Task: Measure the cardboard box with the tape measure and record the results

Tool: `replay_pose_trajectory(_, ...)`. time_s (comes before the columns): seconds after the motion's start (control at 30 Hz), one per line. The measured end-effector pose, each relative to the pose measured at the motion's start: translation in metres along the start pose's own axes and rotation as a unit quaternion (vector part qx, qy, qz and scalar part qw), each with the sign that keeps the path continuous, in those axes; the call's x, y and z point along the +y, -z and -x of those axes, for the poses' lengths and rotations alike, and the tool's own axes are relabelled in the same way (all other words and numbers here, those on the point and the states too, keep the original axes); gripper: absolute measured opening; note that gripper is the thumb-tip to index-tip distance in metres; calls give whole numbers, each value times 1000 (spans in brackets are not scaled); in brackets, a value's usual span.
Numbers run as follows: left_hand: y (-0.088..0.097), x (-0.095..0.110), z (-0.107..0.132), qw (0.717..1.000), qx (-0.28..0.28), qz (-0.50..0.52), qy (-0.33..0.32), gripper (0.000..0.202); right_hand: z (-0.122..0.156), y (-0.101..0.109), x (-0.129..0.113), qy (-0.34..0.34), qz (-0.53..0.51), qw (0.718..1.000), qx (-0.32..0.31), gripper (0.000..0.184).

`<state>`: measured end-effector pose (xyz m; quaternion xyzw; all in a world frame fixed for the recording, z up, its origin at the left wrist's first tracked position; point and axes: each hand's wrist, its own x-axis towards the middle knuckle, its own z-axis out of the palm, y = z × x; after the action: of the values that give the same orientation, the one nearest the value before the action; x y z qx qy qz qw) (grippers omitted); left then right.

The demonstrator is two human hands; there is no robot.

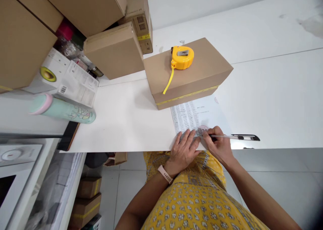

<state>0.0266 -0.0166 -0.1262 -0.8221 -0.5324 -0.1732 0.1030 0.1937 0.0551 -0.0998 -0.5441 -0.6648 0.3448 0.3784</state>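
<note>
A printed sheet of paper (209, 114) with columns of text lies near the table's front edge, its far part under a cardboard box (156, 72). My left hand (185, 150) rests flat on the sheet's lower edge, fingers spread. In my right hand (219, 144) is a pen (243, 137), its clear barrel sticking out to the right. The pen's tip is hidden by my fingers, beside a round pinkish mark on the paper. On top of the box sits a yellow tape measure (182, 57) with a yellow wrist strap hanging toward me.
To the left stand a mint-green bottle (68, 109), a white printed carton (75, 82) and several cardboard boxes (113, 51). A white appliance (19, 169) is at the lower left. Smaller boxes (85, 206) are stacked below the table, whose white top (272, 99) extends right.
</note>
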Motion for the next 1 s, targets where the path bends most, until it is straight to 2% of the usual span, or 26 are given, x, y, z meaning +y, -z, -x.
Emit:
replay_pose_trajectory(0.27,0,0,-1,1000,11,-5,-1,50,1,1,2,3,-5,1000,18,30)
replay_pose_trajectory(0.63,0,0,-2,1000,28,-8,1,50,0,0,0,9,1,1000,11,28)
replay_pose_trajectory(0.9,3,0,-2,999,9,-34,-8,51,0,5,-1,-21,3,999,24,29)
replay_pose_trajectory(1.0,4,-1,-3,999,15,-28,-8,50,-1,6,2,-9,11,999,29,28)
